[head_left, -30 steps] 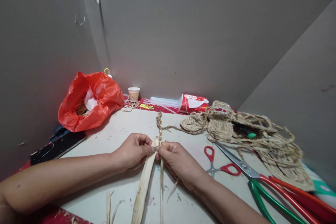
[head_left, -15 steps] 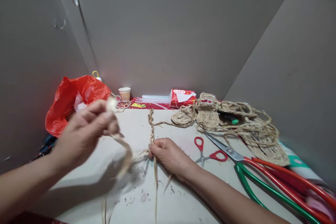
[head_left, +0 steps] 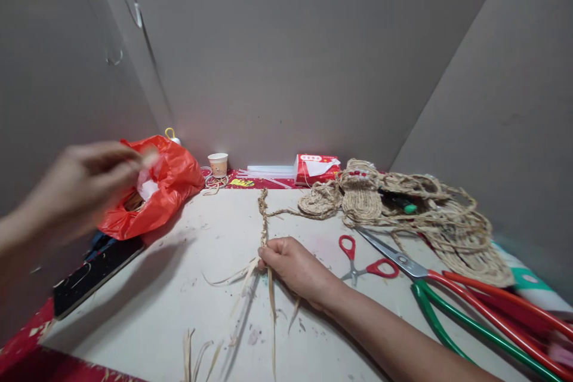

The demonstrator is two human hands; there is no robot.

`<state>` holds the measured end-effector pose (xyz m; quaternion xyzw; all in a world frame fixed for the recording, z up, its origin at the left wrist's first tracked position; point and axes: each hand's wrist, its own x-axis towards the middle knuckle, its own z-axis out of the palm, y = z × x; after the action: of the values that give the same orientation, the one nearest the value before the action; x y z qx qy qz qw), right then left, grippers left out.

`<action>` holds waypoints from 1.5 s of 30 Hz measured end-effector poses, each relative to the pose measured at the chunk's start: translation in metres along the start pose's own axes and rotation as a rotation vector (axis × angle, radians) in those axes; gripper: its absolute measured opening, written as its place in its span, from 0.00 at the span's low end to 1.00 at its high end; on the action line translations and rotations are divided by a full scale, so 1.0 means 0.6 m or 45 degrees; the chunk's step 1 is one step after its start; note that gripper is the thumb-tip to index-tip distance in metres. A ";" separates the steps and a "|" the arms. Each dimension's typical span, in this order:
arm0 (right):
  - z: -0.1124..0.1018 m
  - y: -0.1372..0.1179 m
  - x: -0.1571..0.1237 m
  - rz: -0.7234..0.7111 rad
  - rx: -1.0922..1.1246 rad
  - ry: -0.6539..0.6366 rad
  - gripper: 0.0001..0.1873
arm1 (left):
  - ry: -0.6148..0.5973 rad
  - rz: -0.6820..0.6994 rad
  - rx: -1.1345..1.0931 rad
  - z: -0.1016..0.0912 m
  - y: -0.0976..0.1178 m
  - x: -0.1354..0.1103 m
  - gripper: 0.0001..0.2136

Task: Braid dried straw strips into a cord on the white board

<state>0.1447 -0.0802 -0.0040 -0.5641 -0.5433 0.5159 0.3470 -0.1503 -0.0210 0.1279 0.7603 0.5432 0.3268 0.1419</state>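
My right hand (head_left: 290,268) pinches a straw braid (head_left: 264,221) at its lower end, in the middle of the board. The braid runs away from me, and loose pale strands (head_left: 272,316) fan out below my fingers to the left and toward me. At the left, my left hand (head_left: 85,185) is raised in front of the red plastic bag (head_left: 179,173) and smeared by motion. A pale blur shows at its fingertips; whether they hold anything is unclear. Some cut strands (head_left: 187,352) lie at the near edge.
Red-handled scissors (head_left: 353,268) and large shears (head_left: 412,268) lie right of my forearm. Beyond them are coiled braided straw pieces (head_left: 456,239). At the back stand a paper cup (head_left: 218,164) and a tissue pack (head_left: 316,170). A dark flat slab (head_left: 96,277) lies left.
My left hand has moved left, away from the braid toward the red bag. The strand that hung by it no longer shows there. My right hand keeps its hold; the view has shifted slightly.
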 end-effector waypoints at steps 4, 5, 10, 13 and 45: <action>0.000 0.002 -0.001 0.007 0.000 -0.023 0.13 | -0.307 0.068 0.210 0.103 0.071 -0.021 0.13; 0.001 0.002 -0.001 0.004 -0.002 -0.032 0.14 | -0.423 0.065 0.090 0.135 0.080 -0.029 0.13; 0.001 0.003 -0.003 -0.051 0.131 -0.078 0.17 | -0.926 -0.200 -0.527 0.250 0.093 -0.058 0.16; 0.000 0.005 -0.004 -0.024 0.217 -0.099 0.18 | -1.007 -0.326 -0.787 0.260 0.088 -0.053 0.17; 0.006 0.007 -0.012 0.159 0.573 -0.345 0.19 | -0.520 -0.048 -0.724 0.302 0.071 -0.091 0.11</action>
<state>0.1435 -0.0887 -0.0073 -0.4309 -0.4205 0.7151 0.3552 -0.0117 -0.0619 -0.0020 0.7299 0.4047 0.3036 0.4597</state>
